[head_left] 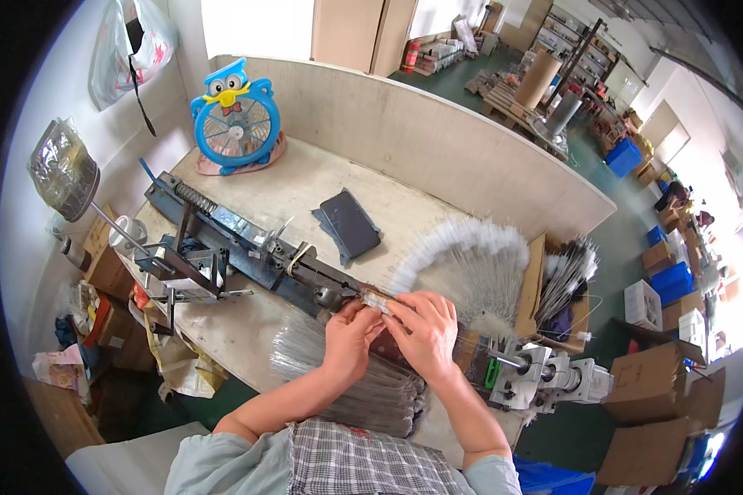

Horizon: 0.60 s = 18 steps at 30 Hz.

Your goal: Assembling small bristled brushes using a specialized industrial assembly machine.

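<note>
My left hand (348,338) and my right hand (425,330) meet over the middle of a long dark metal machine (248,252) that lies across the workbench (305,190). Both hands pinch a small pale tuft on a thin wire (377,302) between their fingertips. Under my wrists lies a flat bundle of thin grey wires (363,392). A fan of finished white-tipped wire brushes (470,256) spreads out just beyond my right hand. The machine's silver motor end (545,375) sits to the right of my right forearm.
A blue owl-shaped fan (235,115) stands at the back left of the bench. A dark flat pouch (348,223) lies mid-bench. More brushes fill a cardboard box (565,289) at right. A lamp wrapped in plastic (62,169) stands left. Cartons and blue crates crowd the floor at right.
</note>
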### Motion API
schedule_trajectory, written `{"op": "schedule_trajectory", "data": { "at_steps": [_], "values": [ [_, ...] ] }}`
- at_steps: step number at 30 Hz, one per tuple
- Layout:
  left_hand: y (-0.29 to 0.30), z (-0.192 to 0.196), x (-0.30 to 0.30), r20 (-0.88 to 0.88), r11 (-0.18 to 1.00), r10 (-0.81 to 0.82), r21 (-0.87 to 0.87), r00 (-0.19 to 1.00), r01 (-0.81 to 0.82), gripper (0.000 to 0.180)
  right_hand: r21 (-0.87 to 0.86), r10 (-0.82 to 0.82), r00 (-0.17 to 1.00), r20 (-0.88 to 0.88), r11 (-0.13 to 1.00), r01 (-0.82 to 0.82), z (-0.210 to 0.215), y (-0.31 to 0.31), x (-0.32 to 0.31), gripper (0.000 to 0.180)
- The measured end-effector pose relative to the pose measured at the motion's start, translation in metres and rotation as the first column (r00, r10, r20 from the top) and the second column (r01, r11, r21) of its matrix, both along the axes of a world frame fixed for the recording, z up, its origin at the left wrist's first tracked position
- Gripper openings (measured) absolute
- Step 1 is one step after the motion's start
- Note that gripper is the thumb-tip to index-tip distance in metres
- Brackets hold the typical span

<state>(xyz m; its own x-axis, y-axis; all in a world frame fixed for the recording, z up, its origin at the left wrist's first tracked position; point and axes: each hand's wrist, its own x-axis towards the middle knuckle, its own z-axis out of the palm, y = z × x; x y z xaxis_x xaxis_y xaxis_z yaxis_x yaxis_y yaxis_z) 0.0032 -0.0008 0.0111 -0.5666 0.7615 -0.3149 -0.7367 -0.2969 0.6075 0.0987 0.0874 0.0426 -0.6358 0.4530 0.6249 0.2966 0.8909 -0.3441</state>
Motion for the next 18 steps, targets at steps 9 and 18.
{"op": "schedule_trajectory", "data": {
  "at_steps": [9,18],
  "values": [
    [0.001,0.004,-0.003,0.015,1.000,-0.028,-0.009,0.999,0.028,0.014,0.020,0.005,1.000,-0.011,1.000,-0.005,0.006,-0.002,-0.004,0.022],
    [-0.008,0.008,-0.003,0.090,0.999,-0.029,0.020,0.995,0.027,0.049,-0.013,-0.025,0.983,0.181,1.000,0.028,0.009,-0.007,0.017,0.012]
  ]
}}
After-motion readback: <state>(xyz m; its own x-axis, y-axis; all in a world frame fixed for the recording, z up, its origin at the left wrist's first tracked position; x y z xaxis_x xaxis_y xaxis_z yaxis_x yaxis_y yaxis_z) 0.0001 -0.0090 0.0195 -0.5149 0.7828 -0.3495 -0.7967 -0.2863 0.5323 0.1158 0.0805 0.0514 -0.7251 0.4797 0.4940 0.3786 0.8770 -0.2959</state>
